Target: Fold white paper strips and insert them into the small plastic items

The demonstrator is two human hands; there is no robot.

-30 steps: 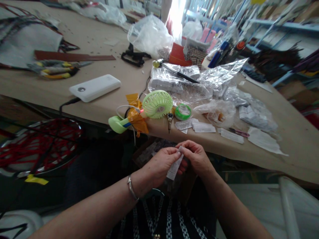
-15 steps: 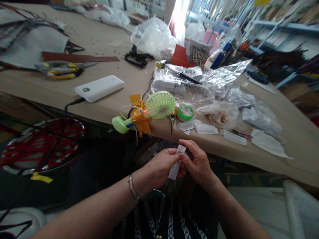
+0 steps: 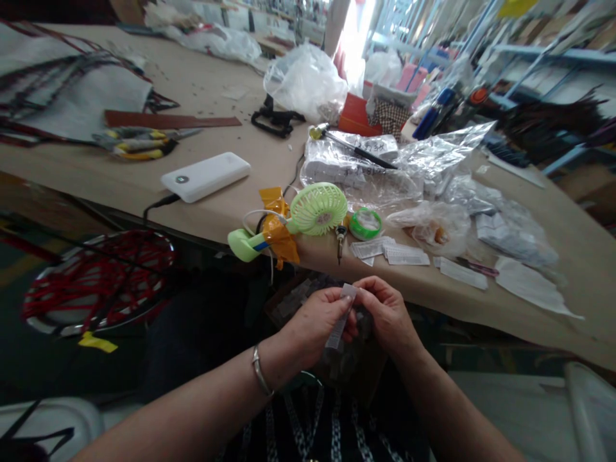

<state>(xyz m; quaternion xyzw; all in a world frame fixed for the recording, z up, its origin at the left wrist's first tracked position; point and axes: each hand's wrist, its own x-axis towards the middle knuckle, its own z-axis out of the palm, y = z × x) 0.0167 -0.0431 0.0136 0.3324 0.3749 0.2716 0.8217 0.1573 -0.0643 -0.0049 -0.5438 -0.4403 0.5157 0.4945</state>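
A narrow white label strip (image 3: 337, 330) with fine print is pinched between the thumb and fingers of my left hand (image 3: 308, 324), which wears a metal bangle. My right hand (image 3: 387, 314) is closed, its thumb and forefinger pinched at the strip's upper edge. Both hands are just in front of the table edge, over my lap. On the table beyond them lie more printed white labels (image 3: 408, 254), a green tape roll (image 3: 366, 223) and a pointed metal-tipped tool (image 3: 340, 244) that juts over the edge.
A green fan (image 3: 317, 208) is fixed to the table edge with orange tape (image 3: 280, 237). Behind stand a white power bank (image 3: 206, 176), pliers (image 3: 142, 144) and clear plastic packets (image 3: 356, 167). Below the table are a box of scraps (image 3: 296, 298) and a red-strapped round seat (image 3: 103, 282).
My right hand's fingers have drawn in to a pinch at the strip's upper edge; the forefinger was raised before. My left hand keeps its hold. The view has shifted slightly.
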